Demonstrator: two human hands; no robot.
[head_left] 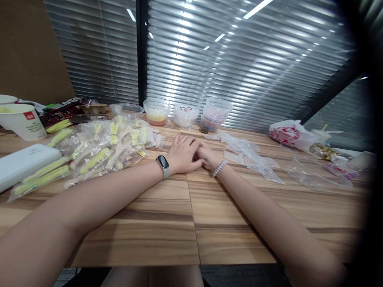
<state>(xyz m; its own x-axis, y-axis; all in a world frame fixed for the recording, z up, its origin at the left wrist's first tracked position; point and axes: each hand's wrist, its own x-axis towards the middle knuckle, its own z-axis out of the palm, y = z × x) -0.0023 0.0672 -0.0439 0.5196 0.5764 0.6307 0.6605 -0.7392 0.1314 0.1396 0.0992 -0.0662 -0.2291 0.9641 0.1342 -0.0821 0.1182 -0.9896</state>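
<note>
My left hand point(183, 155), with a grey smart band point(163, 162) at its wrist, lies on the wooden table point(167, 215). Its fingers are stretched out and lap over my right hand point(208, 155). The right hand's fingers are mostly hidden beneath the left one, and a beaded bracelet point(220, 168) circles that wrist. Close to my left hand is a heap of clear plastic packets point(98, 148) with yellow and pale pieces inside. Flat clear bags point(251, 155) lie to the right of my right hand.
Along the back stand a tub with yellow and orange contents point(157, 113), a tub with white contents point(186, 116) and stacked tubs point(214, 113). At left are a paper cup point(22, 121) and a white box point(26, 163). A pink-and-white bag point(291, 134) lies at right, near a clear lid point(317, 173).
</note>
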